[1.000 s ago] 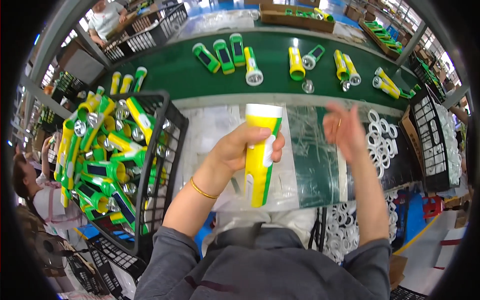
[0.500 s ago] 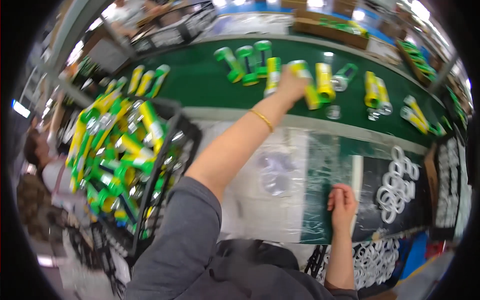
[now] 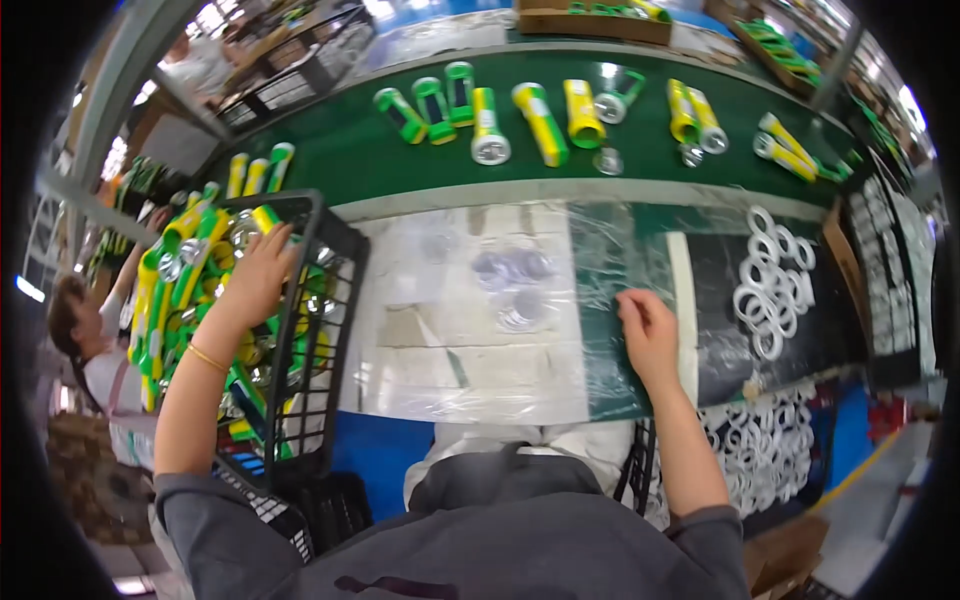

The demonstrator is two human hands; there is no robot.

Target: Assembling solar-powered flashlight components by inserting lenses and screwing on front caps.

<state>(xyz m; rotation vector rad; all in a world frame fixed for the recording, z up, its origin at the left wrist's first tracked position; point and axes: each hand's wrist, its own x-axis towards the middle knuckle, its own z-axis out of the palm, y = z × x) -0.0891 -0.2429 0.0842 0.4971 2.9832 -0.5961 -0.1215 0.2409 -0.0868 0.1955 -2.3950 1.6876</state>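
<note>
Now reaching with the left hand [image 3: 258, 278] into the black crate [image 3: 312, 225] at the left of the frame, after crossing over from the green belt [image 3: 345, 158]. Leaving behind the flashlight [image 3: 541, 124] held a second ago, lying at upper centre between two others and touching neither. Seemingly finishing with that one and turning to the heap. Resting the left fingers among the crate's flashlights [image 3: 150, 325], near the inner rim; being unable to tell whether gripping one or only touching. Holding the right hand [image 3: 650, 340] over the counter [image 3: 440, 375], right of centre, fingers half-curled and parted around nothing visible.

Finding in the crate a loose heap, green and yellow, showing some shiny reflectors. Seeing clear discs [image 3: 515, 265] lying mid-counter, white rings [image 3: 775, 285] at right, and more rings [image 3: 760, 450] filling a bin [image 3: 643, 470] at lower right. Spotting a carton [image 3: 600, 28] at top centre, containing green and yellow parts.
</note>
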